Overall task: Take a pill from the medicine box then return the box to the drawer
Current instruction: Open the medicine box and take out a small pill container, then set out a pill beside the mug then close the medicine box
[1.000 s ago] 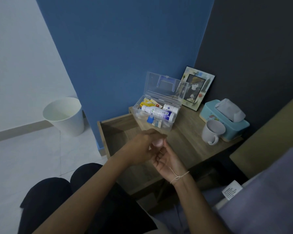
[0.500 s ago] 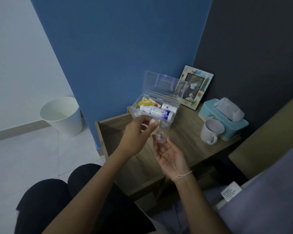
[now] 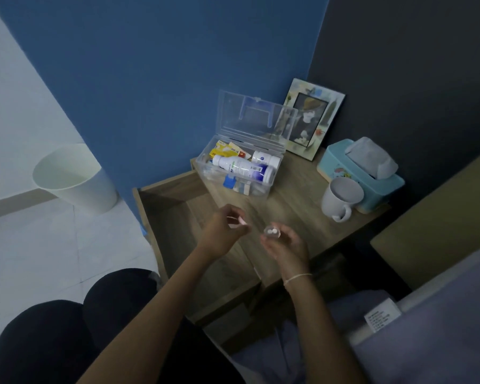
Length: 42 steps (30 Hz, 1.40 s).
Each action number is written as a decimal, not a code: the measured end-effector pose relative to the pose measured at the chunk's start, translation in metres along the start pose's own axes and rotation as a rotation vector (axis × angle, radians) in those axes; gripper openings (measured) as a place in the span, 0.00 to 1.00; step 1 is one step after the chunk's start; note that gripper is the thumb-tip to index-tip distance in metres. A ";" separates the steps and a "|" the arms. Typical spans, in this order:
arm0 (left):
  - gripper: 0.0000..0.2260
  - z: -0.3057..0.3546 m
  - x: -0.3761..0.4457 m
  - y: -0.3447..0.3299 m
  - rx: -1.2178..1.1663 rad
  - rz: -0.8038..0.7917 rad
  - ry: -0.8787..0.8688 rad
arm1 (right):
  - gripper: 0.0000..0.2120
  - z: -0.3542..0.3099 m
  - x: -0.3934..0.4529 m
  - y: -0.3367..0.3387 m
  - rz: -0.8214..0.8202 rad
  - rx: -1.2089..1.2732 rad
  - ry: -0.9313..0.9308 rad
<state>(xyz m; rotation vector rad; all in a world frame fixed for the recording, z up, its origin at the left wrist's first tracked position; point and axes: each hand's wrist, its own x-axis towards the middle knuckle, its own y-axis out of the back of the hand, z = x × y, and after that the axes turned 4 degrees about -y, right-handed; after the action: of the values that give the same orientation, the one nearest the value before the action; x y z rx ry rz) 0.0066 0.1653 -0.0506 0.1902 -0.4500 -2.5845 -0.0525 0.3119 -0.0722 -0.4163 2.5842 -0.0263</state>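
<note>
Medicine box stands lid-up at the bench rear edge, beyond both hands. Right hand grip cradles a small clear container with pills; left hand pinches something small, nearer the open drawer.

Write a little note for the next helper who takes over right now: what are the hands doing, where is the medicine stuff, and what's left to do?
Right hand: holds a small clear container with two white pills showing inside.
Left hand: fingers pinched on something small and pale, too blurred to tell what.
Medicine box: on the nightstand top, lid standing open, bottles and packets still inside.
Drawer: pulled open, under the hands.
Done: box out and opened, pill container taken out.
Left: take one pill, put the container back, shut the lid, return the box to the drawer.
</note>
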 end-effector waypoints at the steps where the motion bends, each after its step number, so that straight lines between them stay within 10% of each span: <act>1: 0.11 -0.009 0.004 -0.007 0.021 -0.002 0.028 | 0.13 0.004 0.004 0.000 0.079 -0.135 0.039; 15: 0.15 -0.078 0.027 -0.050 0.552 -0.049 -0.243 | 0.11 0.038 0.034 0.002 0.263 -0.653 0.277; 34: 0.18 -0.074 0.009 -0.047 0.483 -0.033 -0.304 | 0.18 0.042 0.027 -0.003 0.272 -0.653 0.299; 42: 0.21 -0.061 0.046 -0.031 0.665 -0.093 -0.294 | 0.19 -0.005 0.038 0.001 0.531 -0.490 0.487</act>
<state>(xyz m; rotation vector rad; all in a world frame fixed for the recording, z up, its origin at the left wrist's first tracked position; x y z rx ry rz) -0.0338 0.1509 -0.1211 0.0535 -1.4293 -2.4623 -0.0865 0.3015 -0.0872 0.1489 3.0866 0.7905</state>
